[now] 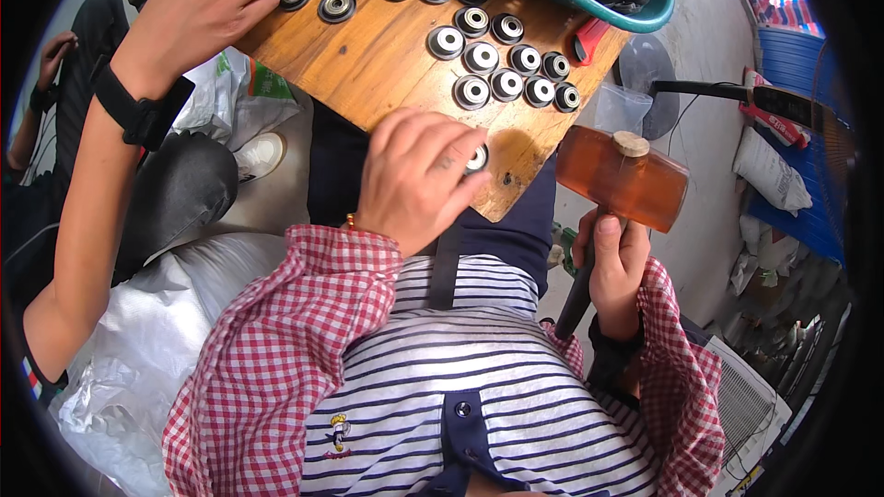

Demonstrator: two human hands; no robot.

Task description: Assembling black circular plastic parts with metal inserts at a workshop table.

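Observation:
My left hand (414,175) is closed around a black-rimmed bearing (476,159) near the close corner of the wooden board (525,143). Its thumb and fingers hide much of that piece. In my right hand (615,262) is the dark handle of a mallet, and its amber, see-through head (622,179) is raised just off the board's right edge. Several more bearings with black rims (471,92) lie spread over the board, metal centres facing up. Those nearest my left hand sit a little beyond its fingertips.
A co-worker's hand (221,0) reaches over the board's far left among the bearings. At the back right, a teal basin (663,14) holds black rings. A red-handled tool (589,40) lies by the board's right edge. White sacks (157,350) are at the left.

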